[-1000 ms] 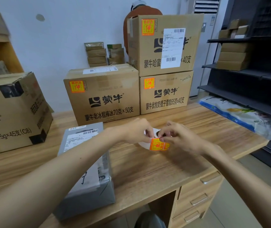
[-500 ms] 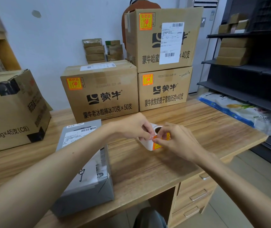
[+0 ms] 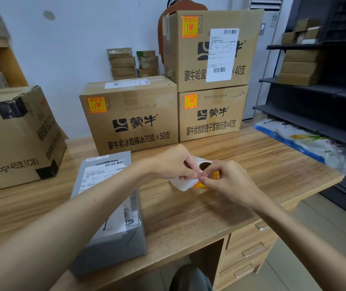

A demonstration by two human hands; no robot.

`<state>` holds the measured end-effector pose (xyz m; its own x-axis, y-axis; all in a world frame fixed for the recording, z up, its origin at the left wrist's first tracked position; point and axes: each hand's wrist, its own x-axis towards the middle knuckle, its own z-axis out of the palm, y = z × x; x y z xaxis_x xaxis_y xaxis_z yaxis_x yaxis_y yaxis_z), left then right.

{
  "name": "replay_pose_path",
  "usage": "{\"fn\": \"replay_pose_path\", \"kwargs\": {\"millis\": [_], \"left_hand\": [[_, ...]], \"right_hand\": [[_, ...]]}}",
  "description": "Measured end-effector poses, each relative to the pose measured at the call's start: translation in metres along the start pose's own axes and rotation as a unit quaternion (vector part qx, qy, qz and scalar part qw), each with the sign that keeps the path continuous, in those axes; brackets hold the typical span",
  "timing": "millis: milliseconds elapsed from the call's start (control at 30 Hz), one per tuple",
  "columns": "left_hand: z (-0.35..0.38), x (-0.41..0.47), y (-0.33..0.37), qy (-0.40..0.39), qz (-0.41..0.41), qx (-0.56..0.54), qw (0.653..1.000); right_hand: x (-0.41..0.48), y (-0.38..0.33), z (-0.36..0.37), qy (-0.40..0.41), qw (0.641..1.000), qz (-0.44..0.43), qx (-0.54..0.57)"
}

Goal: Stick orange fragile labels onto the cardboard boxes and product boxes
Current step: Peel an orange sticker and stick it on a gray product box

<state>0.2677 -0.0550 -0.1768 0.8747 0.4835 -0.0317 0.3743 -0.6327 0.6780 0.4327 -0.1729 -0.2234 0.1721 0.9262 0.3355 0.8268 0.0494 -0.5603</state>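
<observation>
Labels counted left to right. Left carton (image 3: 10, 139): no orange label on the faces in view. Grey parcel (image 3: 109, 206): none seen. Middle carton (image 3: 130, 122), lower right carton (image 3: 212, 122) and top carton (image 3: 188, 59): one stuck label each, at the upper left of the front face. Judged three done, at least two left.

Label roll (image 3: 185, 183) sat low over the worktop (image 3: 188, 219), in front of the middle carton and right of the grey parcel; resting or lifted, could not tell. Left hand (image 3: 172, 164): grip pinched the roll's white backing. Right hand (image 3: 228, 181): grip pinched at the orange outer label (image 3: 202, 185), with the fingertips of both hands meeting. Judged step: peeling the next label free.

Room: bare wood lay around the hands and to their right, as far as the blue-and-white bag (image 3: 306, 141) at the right edge. Grey parcel's near end reached the front edge. Cartons stood along the back, the middle and lower right ones side by side. A reach to the left carton would pass over the grey parcel.
</observation>
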Motion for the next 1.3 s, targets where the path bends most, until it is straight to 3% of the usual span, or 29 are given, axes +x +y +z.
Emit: {"fn": "replay_pose_path", "kwargs": {"millis": [400,667,1033,1167,1233,1300], "left_hand": [[-0.003,-0.001,-0.002,0.066,-0.031,0.037,0.997],[-0.010,0.000,-0.006,0.069,-0.049,0.055,0.995],[-0.013,0.000,-0.005,0.067,-0.059,0.073,0.993],[-0.014,-0.003,0.000,0.104,-0.051,0.068,0.991],[-0.015,-0.007,0.007,0.162,-0.036,0.044,0.985],[-0.017,-0.011,0.012,0.219,-0.046,-0.023,0.974]], "right_hand": [[0.003,0.005,0.003,0.018,0.986,0.066,0.151],[-0.005,0.010,-0.005,0.005,0.974,0.094,0.208],[-0.015,0.007,-0.036,0.077,0.954,0.096,0.274],[-0.015,0.001,-0.040,0.121,0.981,0.020,0.152],[-0.011,-0.007,-0.038,0.151,0.986,-0.063,-0.011],[-0.003,-0.015,-0.033,0.172,0.961,-0.145,-0.158]]}}
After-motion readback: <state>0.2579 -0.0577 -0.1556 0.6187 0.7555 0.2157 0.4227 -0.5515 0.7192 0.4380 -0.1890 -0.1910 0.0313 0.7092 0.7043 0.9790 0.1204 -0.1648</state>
